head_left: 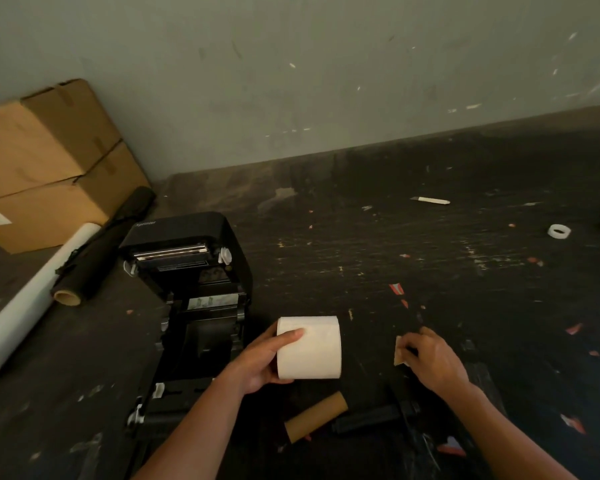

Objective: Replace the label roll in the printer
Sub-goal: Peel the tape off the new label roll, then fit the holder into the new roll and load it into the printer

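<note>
Left hand (260, 362) gripping one label roll (309, 347), right hand (432, 358) pinching one paper scrap (399, 350), one open printer (191, 289)

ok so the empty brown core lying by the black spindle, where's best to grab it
Take the cardboard core across its middle, pinching its round sides from above. It lies flat and slanted, its upper right end free, its lower left end close to the left forearm. The black spindle lies just right of it, so avoid coming from that side.

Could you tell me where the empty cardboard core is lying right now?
In the head view, the empty cardboard core lies low on the dark table, below the new label roll, right of the printer.
</note>
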`<state>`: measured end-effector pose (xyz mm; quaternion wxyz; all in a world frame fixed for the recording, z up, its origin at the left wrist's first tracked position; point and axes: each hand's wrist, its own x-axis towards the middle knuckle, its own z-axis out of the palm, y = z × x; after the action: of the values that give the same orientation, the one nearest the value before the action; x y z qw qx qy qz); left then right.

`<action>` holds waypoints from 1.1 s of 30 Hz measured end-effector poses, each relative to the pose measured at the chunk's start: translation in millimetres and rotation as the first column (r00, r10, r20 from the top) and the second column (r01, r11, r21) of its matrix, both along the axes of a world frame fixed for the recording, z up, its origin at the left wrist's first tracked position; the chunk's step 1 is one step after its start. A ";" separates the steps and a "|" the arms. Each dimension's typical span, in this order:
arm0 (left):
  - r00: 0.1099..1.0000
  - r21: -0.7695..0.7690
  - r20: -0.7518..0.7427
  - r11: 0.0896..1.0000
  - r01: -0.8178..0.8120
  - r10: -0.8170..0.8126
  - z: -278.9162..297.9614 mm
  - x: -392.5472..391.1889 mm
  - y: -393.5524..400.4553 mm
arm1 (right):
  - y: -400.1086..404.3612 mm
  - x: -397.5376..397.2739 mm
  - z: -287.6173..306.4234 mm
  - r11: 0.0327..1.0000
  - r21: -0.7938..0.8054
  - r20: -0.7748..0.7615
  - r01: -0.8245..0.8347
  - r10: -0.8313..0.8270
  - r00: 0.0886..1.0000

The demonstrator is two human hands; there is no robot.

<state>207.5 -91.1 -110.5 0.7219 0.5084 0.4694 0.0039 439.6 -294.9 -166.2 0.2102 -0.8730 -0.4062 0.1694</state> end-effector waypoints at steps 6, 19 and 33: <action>0.999 0.014 -0.038 1.000 -0.008 0.008 8.5 4.2 -3.8 | 4.2 -1.2 9.7 0.997 -0.074 0.000 0.032 -0.032 0.999; 0.981 0.107 0.079 0.977 -0.183 0.175 26.5 3.5 -36.0 | 17.0 -64.7 59.2 0.888 0.361 -0.507 0.285 -0.069 0.859; 0.936 -0.208 0.246 0.957 -0.202 0.251 54.9 -54.8 -58.3 | 17.2 -130.2 101.1 0.876 0.421 -0.758 0.236 0.197 0.622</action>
<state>152.7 -149.4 -55.6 0.8167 0.3782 0.4208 0.1139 309.4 -277.7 -65.2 0.5775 -0.6343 -0.2926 0.4226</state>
